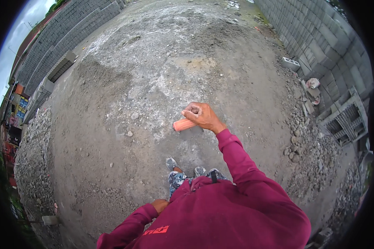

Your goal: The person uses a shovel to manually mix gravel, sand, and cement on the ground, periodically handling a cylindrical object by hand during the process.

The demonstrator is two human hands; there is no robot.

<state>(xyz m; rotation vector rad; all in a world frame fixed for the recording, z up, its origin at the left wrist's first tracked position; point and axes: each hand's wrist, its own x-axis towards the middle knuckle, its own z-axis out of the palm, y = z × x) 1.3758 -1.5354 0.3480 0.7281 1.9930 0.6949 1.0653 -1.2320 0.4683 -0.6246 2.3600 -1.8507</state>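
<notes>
Right hand [201,117] grips an orange handle [183,124]

Right hand [201,116] fisted, arm outstretched; left hand [159,205] at hip.

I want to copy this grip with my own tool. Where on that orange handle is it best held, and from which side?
Judging by the right hand, wrap the orange handle around its round shaft a little in from the free end, coming from above. It lies roughly level, so fingers can close around it. What it joins to is hidden behind the hand. The left hand hangs by the hip.
</notes>
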